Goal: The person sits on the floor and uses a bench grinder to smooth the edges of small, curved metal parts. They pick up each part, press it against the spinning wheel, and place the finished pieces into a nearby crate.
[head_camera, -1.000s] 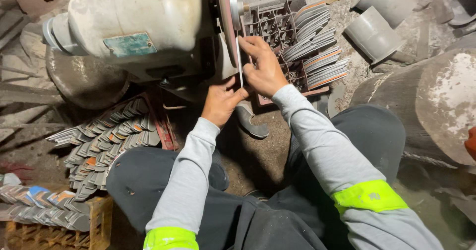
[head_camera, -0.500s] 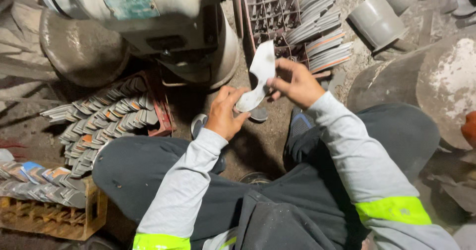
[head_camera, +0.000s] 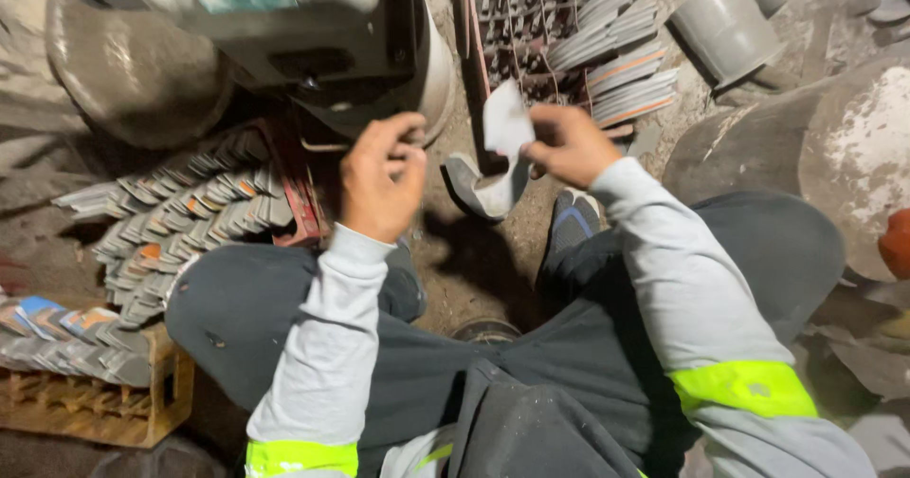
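My right hand [head_camera: 567, 144] is clamped on a thin pale metal blank [head_camera: 506, 123], pinching its right edge so the piece stands up at about twelve o'clock from my knees, in front of the red crate [head_camera: 512, 23] of stacked blanks. My left hand [head_camera: 382, 179] is empty, its fingers loosely curled with thumb and fingertips near each other, hanging at ten o'clock from the blank and well apart from it, just below the bench grinder [head_camera: 313, 23]. At nine o'clock from that hand lies a fanned row of grey blanks [head_camera: 180, 212] on the ground, and further out at eight o'clock a wooden crate [head_camera: 104, 412] carries more of them. A curved metal piece [head_camera: 479, 189] lies on the dirt just under the held blank. A grey plastic pipe fitting [head_camera: 725, 23] sits at two o'clock.
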